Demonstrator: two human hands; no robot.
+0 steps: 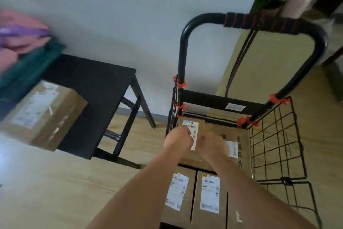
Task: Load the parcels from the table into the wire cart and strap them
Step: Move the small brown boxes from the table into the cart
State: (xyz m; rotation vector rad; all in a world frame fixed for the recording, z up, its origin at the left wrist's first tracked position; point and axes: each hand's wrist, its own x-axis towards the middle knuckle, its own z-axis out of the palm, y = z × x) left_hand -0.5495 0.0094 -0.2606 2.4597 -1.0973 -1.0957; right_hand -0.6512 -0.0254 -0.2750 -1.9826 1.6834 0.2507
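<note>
Small parcel [193,124] sits at the back of the wire cart [213,102], on top of a big carton [239,147], and the person's left grip [177,138] and right grip [213,143] are curled on its two sides, holding it from above; the frame is blurred, so the fingertips cannot be made out. Holding it on both sides probably keeps it square while it is seated against the cart's back bar. Two more parcels [178,191] stand side by side in front, labels up, packed tight so nothing slides. One parcel [42,113] is not yet loaded: it lies on the near corner of the black desk [96,83], left of the cart. A dark strap cord [237,65] hangs from the handle, unused and ready for tying. The cart stands on a pale wood floor [55,182] by a plain light wall [111,15]; pink and green cloth [22,43] shows at the far left
</note>
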